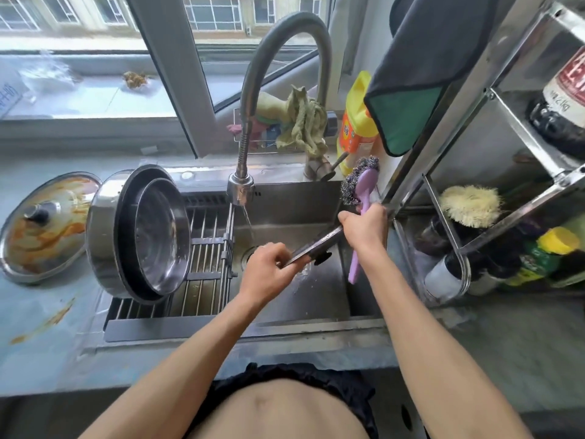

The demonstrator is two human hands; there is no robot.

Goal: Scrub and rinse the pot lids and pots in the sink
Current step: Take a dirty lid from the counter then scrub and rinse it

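I hold a glass pot lid (313, 248) edge-on over the sink (316, 299), tilted, under a thin stream of water from the faucet (241, 191). My left hand (267, 270) has its grip curled around the lid's lower rim; my right hand (364, 228) has its grip closed on the upper rim and also on the purple handle of a steel-wool scrubber (359, 198), whose wire head sticks up above my fist while the handle's end hangs down below it. The lid's black knob points down toward the basin.

To the left, on a drying rack (209, 248) laid across the sink, a steel pot (104, 236) stands on its side with a pan and a smaller bowl nested inside it. Just beside it on the counter (38, 327) lies another lid (41, 229), knob up, streaked with orange sauce. Orange smears also mark the counter in front of it. A yellow detergent bottle (356, 128) stands behind the sink, near the faucet's base.
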